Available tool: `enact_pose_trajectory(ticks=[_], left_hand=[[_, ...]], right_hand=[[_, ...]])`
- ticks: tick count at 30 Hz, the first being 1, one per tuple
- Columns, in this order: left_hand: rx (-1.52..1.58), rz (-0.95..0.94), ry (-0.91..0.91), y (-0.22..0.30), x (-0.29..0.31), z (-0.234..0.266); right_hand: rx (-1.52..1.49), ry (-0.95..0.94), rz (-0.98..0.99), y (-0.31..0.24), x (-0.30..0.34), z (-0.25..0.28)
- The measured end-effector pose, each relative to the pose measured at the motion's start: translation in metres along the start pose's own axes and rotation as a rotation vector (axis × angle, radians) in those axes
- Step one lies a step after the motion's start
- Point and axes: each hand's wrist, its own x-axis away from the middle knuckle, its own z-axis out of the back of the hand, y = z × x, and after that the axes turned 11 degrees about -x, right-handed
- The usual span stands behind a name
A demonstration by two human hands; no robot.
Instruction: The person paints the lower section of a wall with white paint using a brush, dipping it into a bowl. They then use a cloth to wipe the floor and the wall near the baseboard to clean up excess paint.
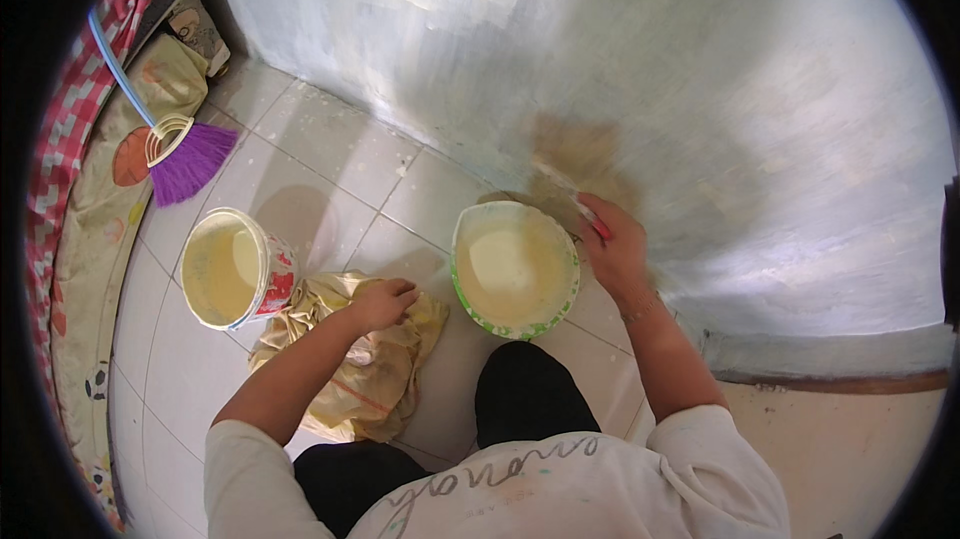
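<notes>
My right hand (615,251) grips a red-handled brush (597,225) whose blurred bristles sweep against the lower part of the pale wall (640,69). Just left of it stands a green-rimmed bucket (462,279) filled with cream-coloured paint. My left hand (383,303) rests fisted on a crumpled yellow cloth (375,389) spread on the tiled floor (330,159), fingers closed on its folds. My dark-trousered knee (525,389) is bent between the cloth and the bucket.
A second, red-and-white bucket (275,284) with cream paint stands left of the cloth. A purple broom (185,164) with a blue handle lies at the far left by a patterned mat (90,239) and a red checked fabric (70,109). A grey skirting strip (830,351) runs along the wall's foot.
</notes>
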Motion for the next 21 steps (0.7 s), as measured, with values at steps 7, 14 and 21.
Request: enact_pose_trajectory(ticks=[7, 14, 21], left_hand=[[0.434, 0.056, -0.1, 0.028, -0.038, -0.041], [0.109, 0.15, 0.419, -0.003, -0.071, -0.059], [0.858, 0.071, -0.052, 0.018, -0.066, -0.061]], right_hand=[[0.117, 0.031, -0.117, 0.004, 0.048, 0.061], [0.125, 0.084, -0.109, 0.016, 0.053, 0.063], [0.107, 0.08, -0.092, 0.019, 0.058, 0.056]])
